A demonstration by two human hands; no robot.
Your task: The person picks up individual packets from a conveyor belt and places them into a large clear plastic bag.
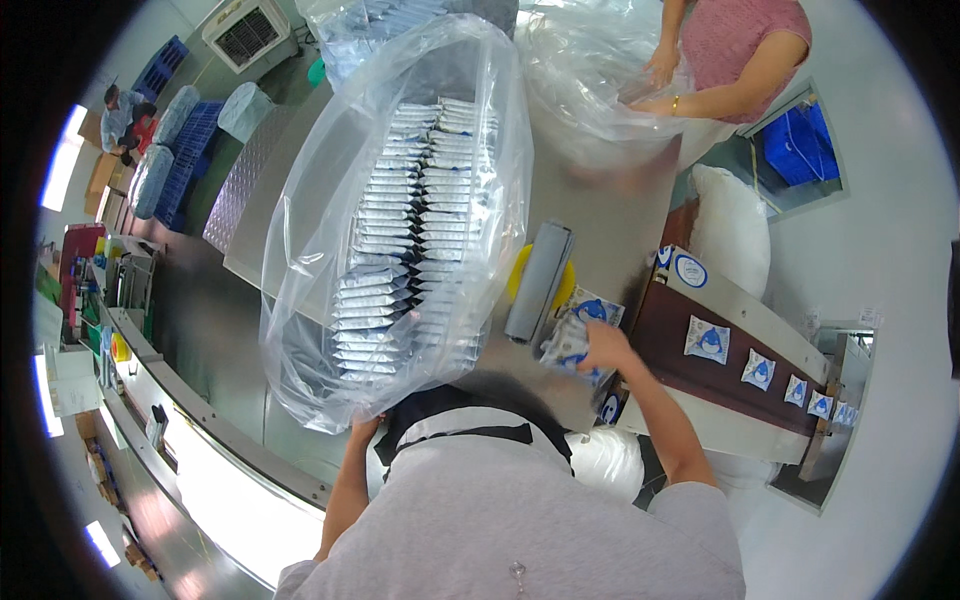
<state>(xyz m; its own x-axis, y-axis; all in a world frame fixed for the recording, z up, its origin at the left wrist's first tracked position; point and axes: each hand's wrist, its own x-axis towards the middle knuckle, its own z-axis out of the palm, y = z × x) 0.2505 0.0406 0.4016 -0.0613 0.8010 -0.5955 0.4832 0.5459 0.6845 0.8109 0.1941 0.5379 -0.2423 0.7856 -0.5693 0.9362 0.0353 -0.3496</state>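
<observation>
While the right hand is grasping a small bunch of printed packets beside the end of the conveyor, the left hand is resting at the near edge of a large clear bag; its fingers are largely hidden, so whether they are pinching the film I cannot tell. Inside that bag, on the metal table, packed rows of similar packets are standing in two long columns, while one loose packet is lying just beyond the right hand and more packets are sitting spaced out along the dark belt. Judging by their pillowy shape, each packet is probably being light, soft and a little slippery, with thin film that could be bursting under a hard squeeze; a broad grip across the flat faces, several together, is likely serving better than fingertips on one corner. The bag is looking thin, floppy and prone to creasing, so its gathered rim is seeming the surest place for holding it. Between bag and conveyor, a grey bar-shaped object is lying over a yellow round one.
</observation>
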